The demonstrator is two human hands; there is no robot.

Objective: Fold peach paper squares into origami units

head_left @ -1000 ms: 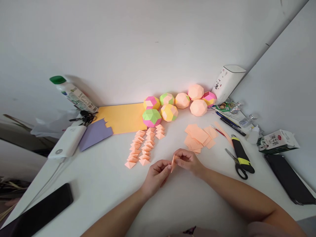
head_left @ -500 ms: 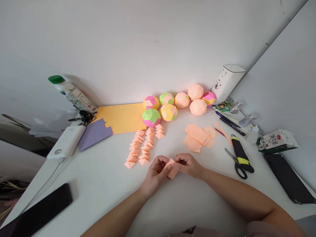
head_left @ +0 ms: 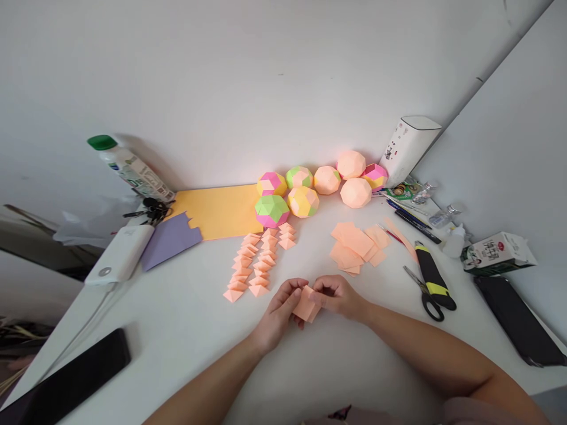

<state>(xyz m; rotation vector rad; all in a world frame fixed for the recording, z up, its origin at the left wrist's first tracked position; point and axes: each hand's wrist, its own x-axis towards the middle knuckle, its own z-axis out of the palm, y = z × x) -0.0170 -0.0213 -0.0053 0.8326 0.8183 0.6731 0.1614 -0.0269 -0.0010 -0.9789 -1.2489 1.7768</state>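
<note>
Between my two hands is a peach piece of paper [head_left: 307, 307] with creases across it, held just above the table. My left hand [head_left: 282, 313] pinches its left side, thumb on the front and fingers partly behind. On its upper right edge, my right hand [head_left: 337, 296] grips it between thumb and fingers. Left of my hands lie rows of folded peach paper pieces [head_left: 241, 262], overlapping one another. Beyond my right hand is a loose pile of flat peach paper pieces [head_left: 354, 245].
Several faceted paper balls [head_left: 303, 202] stand along the wall beside a yellow sheet [head_left: 221, 212] and a purple sheet [head_left: 170, 242]. Scissors [head_left: 427, 298] and a black-and-yellow utility knife [head_left: 434, 277] lie right. A milk carton [head_left: 498, 251], power bank [head_left: 119, 255] and black phone [head_left: 75, 378] edge the table.
The paper has turned in my hands, and more of its face shows now. My left thumb has shifted up toward its upper left edge. My right hand has barely moved.
</note>
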